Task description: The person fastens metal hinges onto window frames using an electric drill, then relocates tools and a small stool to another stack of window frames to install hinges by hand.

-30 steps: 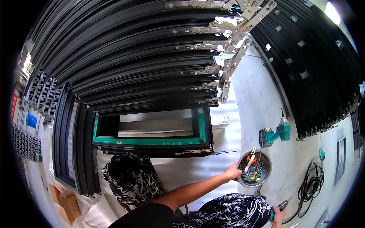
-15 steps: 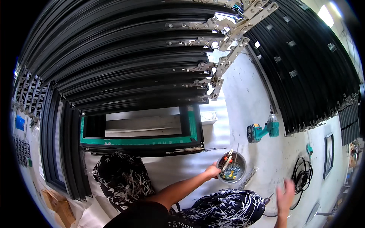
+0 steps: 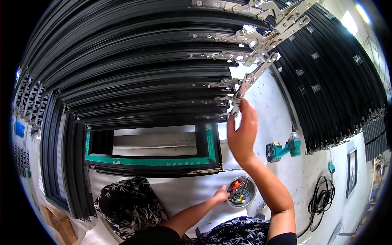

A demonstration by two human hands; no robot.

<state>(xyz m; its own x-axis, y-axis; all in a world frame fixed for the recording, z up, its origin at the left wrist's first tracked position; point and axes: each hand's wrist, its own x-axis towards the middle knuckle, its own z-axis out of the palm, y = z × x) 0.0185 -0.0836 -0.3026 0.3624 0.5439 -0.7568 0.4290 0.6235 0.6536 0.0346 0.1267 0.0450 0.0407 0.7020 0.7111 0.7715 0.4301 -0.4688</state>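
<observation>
Right hand (image 3: 243, 132) is at the lowest metal linkage (image 3: 235, 109), just right of frame centre; whether it grips cannot be told. Linkage is best handled by its flat arm, fingertips clear of pivots. Left hand (image 3: 221, 194) holds the grey bowl (image 3: 254, 191), lower centre-right, containing small fasteners (image 3: 233, 195) (plus red (image 3: 236, 185) and yellow-green items (image 3: 238, 201)).

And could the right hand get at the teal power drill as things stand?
Probably yes: nothing visible stands between the right hand and the teal power drill, though its fingertips are at the metal linkages and would have to leave them.
</observation>
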